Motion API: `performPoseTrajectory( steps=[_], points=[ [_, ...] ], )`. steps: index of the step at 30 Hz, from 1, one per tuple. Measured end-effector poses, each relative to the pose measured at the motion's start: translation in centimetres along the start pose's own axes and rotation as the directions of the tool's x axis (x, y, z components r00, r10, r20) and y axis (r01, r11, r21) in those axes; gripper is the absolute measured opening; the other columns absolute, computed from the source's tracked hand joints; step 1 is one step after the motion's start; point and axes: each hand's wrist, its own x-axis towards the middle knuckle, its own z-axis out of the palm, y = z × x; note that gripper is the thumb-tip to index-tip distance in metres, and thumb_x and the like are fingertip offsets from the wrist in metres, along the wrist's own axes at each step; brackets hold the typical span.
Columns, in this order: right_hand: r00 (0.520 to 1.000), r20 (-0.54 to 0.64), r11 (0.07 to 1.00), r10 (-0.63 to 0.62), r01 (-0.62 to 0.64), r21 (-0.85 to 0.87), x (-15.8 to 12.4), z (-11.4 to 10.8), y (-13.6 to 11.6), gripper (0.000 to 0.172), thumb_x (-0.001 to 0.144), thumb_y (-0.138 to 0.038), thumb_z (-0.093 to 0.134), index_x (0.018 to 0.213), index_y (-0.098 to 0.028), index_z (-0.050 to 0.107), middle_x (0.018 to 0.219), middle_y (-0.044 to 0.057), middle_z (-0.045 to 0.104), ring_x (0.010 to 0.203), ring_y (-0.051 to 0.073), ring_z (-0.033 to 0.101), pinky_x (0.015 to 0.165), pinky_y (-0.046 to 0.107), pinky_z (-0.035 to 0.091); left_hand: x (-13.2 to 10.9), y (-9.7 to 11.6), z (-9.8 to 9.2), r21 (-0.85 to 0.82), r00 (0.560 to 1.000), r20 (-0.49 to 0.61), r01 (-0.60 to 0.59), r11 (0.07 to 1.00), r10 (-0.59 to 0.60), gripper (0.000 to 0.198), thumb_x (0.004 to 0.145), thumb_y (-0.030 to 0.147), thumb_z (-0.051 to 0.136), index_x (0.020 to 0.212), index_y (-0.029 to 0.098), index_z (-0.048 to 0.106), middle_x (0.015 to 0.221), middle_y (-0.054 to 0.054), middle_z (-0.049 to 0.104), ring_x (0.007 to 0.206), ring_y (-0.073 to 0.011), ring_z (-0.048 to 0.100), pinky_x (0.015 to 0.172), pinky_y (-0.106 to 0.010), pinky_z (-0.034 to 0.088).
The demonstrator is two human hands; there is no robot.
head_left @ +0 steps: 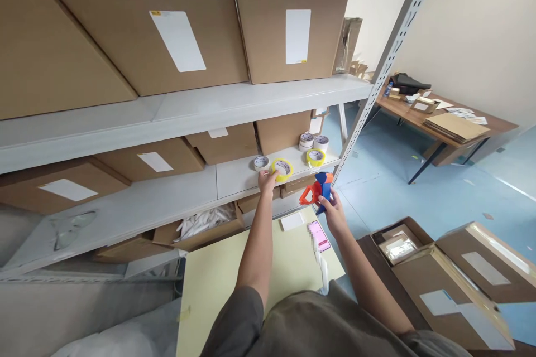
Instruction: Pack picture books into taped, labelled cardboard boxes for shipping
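Near the shelf's (pixel 237 179) front edge, your left hand (pixel 267 181) is apparently pinching the roll (pixel 286 177); grip its rim firmly while your right hand (pixel 335 210) is holding the dispenser (pixel 323 185).

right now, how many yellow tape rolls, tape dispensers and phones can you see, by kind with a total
Yellow tape rolls: 2 (one at the left hand, one farther right on the shelf)
Tape dispenser: 1 (in the right hand)
Phone: 1
Total: 4
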Motion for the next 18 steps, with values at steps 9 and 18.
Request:
performPoseTrajectory(
  steps=[9,18],
  points=[
    [0.997,0.03,0.992,-0.077,0.074,0.1,-1.1,4.5,1.3,0.067,0.077,-0.048,0.091,0.135,-0.033,0.06,0.112,0.001,0.078,0.102,0.022,0.073,0.095,0.042,0.063,-8.1,0.0,-4.8,-0.326,0.919,0.269,-0.194,0.925,0.288,0.068,0.052,0.036,0.103,0.109,0.017,0.073,0.106,-0.009,0.08,0.096,-0.0252,0.076,0.09,-0.039,0.06],
    [0.987,0.086,0.989,-0.137,0.131,0.072,-3.2,8.5,2.6,0.078,0.077,-0.051,0.091,0.143,-0.033,0.054,0.121,0.004,0.075,0.108,0.023,0.071,0.096,0.039,0.061,-14.4,-0.9,-7.3,-0.287,0.883,0.137,-0.398,0.871,0.449,0.079,0.067,0.052,0.1,0.13,0.02,0.064,0.126,-0.014,0.076,0.108,-0.0273,0.077,0.095,-0.041,0.062]
  ],
)
